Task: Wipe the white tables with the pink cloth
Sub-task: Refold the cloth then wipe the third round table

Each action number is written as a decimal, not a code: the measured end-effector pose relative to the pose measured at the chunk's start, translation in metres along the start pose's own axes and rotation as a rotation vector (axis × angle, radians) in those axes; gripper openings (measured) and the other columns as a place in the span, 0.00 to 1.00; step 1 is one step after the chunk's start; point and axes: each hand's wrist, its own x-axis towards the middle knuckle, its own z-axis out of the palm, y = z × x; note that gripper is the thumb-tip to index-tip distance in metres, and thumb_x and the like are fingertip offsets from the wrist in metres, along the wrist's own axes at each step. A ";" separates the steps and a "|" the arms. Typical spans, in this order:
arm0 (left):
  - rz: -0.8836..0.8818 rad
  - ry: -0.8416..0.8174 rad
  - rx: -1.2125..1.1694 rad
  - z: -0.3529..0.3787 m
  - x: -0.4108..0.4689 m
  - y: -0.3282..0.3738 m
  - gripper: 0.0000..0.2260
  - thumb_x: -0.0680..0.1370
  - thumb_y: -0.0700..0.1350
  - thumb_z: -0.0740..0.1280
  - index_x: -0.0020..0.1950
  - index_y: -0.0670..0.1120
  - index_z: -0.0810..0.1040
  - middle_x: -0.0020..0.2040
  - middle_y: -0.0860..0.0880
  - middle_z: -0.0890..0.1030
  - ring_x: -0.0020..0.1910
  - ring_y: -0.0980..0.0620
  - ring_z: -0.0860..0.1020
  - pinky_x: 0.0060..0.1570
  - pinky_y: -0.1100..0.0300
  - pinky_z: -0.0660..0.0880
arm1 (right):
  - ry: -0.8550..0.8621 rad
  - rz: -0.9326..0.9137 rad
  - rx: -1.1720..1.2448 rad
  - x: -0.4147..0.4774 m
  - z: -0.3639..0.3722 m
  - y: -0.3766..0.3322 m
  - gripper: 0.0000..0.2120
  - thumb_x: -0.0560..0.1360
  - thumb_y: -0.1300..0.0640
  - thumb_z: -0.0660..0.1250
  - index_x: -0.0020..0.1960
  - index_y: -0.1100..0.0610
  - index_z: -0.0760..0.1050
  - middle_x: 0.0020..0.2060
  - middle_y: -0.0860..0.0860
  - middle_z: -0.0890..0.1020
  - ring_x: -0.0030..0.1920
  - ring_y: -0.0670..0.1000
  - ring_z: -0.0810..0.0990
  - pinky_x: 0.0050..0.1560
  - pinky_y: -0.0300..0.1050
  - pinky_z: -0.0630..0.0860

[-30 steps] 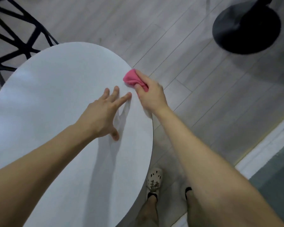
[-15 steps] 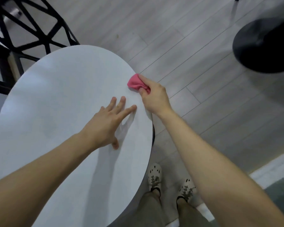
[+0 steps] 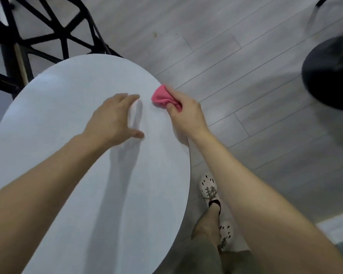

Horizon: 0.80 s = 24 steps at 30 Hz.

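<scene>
**Wiping under way at the far right rim of one table**

The pink cloth (image 3: 163, 97) is bunched into a small wad and lies on the white table (image 3: 67, 175), right at the far right edge of the round top. The right hand (image 3: 187, 115) grips it, with fingers and thumb curled round the wad, and only the front of the cloth shows beyond the knuckles. Just beside it, further in on the top, the left hand (image 3: 112, 119) is open with the fingers stretched forward and the thumb out to the side. It is blurred, and I cannot tell whether it rests on the surface or hangs just above its own shadow.

I judge that the wipe is at the rim of this table. The top looks evenly pale all over, with no streak, wet band or dirt to mark wiped from unwiped. How much of it is done cannot be read. The task names more than one table, and only this white top is in view, so I judge that at least one more is left.

No bowl, bucket or other container shows here.

Beyond the table's far left edge stands a black chair frame (image 3: 48, 36) of crossed bars. On the grey plank floor (image 3: 236, 56) at the right sits a black round base (image 3: 329, 76), and whatever it carries is out of view. The person's pale shoes (image 3: 209, 186) stand close to the near right edge of the table.
</scene>
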 end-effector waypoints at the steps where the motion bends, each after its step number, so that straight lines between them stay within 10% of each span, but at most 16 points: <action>1: -0.091 -0.031 -0.002 -0.002 0.015 0.001 0.59 0.62 0.63 0.86 0.86 0.56 0.57 0.83 0.45 0.64 0.80 0.40 0.66 0.74 0.41 0.68 | -0.029 -0.014 0.001 0.020 0.001 -0.004 0.25 0.82 0.59 0.68 0.78 0.46 0.76 0.67 0.50 0.85 0.68 0.50 0.81 0.65 0.34 0.73; 11: -0.186 -0.144 0.026 0.000 0.050 -0.002 0.68 0.55 0.64 0.88 0.85 0.56 0.52 0.79 0.41 0.65 0.68 0.34 0.75 0.62 0.40 0.77 | 0.030 0.094 0.105 -0.080 -0.007 0.003 0.30 0.83 0.60 0.69 0.81 0.40 0.69 0.76 0.38 0.75 0.74 0.38 0.74 0.74 0.33 0.69; 19: -0.196 -0.140 -0.009 0.003 0.051 -0.006 0.67 0.53 0.63 0.88 0.84 0.58 0.53 0.76 0.43 0.67 0.65 0.37 0.74 0.56 0.42 0.78 | -0.203 -0.010 0.083 0.100 0.024 -0.037 0.23 0.82 0.64 0.67 0.76 0.51 0.79 0.61 0.48 0.87 0.58 0.41 0.81 0.48 0.17 0.67; 22: -0.213 -0.149 -0.019 0.002 0.048 -0.004 0.67 0.53 0.62 0.88 0.83 0.58 0.53 0.80 0.43 0.63 0.69 0.37 0.72 0.58 0.41 0.78 | -0.103 0.049 0.103 0.032 -0.002 -0.017 0.25 0.82 0.62 0.68 0.76 0.44 0.78 0.53 0.37 0.85 0.53 0.35 0.81 0.54 0.27 0.74; 24: -0.239 -0.155 -0.038 0.002 0.047 -0.002 0.67 0.54 0.61 0.88 0.84 0.58 0.51 0.84 0.44 0.58 0.74 0.37 0.69 0.61 0.40 0.78 | -0.102 0.085 0.139 -0.029 -0.023 -0.003 0.26 0.83 0.61 0.70 0.78 0.44 0.75 0.65 0.40 0.84 0.64 0.35 0.81 0.65 0.33 0.77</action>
